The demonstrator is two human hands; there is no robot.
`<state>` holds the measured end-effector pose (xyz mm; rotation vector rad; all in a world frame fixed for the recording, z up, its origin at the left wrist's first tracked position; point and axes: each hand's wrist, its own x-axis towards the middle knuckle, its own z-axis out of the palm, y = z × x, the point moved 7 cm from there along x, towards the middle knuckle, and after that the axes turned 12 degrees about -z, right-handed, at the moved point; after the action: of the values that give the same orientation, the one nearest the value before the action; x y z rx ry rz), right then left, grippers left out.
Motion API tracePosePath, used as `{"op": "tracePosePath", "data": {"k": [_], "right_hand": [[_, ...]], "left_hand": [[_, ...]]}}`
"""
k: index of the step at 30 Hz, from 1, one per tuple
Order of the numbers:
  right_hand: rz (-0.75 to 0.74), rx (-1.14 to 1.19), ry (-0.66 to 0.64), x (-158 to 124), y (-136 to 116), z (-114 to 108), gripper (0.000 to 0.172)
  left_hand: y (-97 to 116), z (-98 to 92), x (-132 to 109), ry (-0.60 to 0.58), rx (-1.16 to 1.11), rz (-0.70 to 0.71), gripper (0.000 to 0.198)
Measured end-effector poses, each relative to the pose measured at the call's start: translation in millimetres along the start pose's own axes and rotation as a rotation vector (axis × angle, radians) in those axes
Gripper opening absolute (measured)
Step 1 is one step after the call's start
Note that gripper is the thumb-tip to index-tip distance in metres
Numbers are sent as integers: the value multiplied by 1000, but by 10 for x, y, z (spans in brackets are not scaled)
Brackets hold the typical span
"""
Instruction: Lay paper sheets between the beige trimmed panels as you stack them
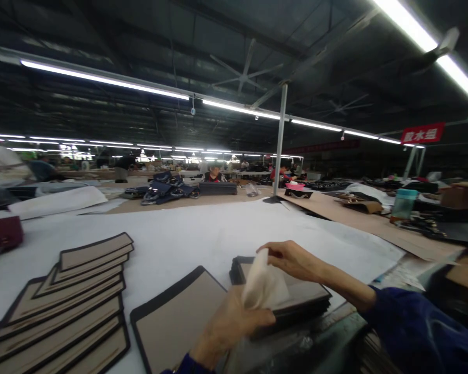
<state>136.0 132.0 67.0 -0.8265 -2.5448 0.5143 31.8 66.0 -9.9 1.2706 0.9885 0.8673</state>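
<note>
My left hand (228, 324) and my right hand (290, 259) both pinch a thin white sheet (262, 284), held up above a stack of tan panels with black borders (296, 301). The right hand grips the sheet's top edge and the left hand its lower end. One single tan panel (171, 324) lies flat on the white table cover (187, 234), just left of my left hand.
Several overlapping tan panels (66, 306) fan out at the lower left. A dark red box (2, 232) sits at the far left. Brown board (359, 213), a teal bottle (404, 202) and clutter line the right. Dark blue bags (167, 188) and a seated person (214, 174) are beyond.
</note>
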Motion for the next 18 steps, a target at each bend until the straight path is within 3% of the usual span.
{"op": "tracePosePath", "data": {"k": [3, 5, 11, 14, 18], "right_hand": [[-55, -4, -247, 430, -213, 383, 35], [-82, -33, -339, 659, -321, 625, 37], [3, -189, -479, 1120, -338, 1288, 44], [62, -171, -493, 1249, -244, 1440, 39], [140, -15, -429, 1291, -135, 1338, 27]], "left_hand": [[-18, 121, -63, -186, 21, -9, 23], [-48, 157, -84, -267, 37, -29, 29], [-86, 159, -85, -335, 38, -49, 35], [-50, 158, -107, -329, 20, -43, 32], [-13, 169, -170, -323, -1, -64, 18]]}}
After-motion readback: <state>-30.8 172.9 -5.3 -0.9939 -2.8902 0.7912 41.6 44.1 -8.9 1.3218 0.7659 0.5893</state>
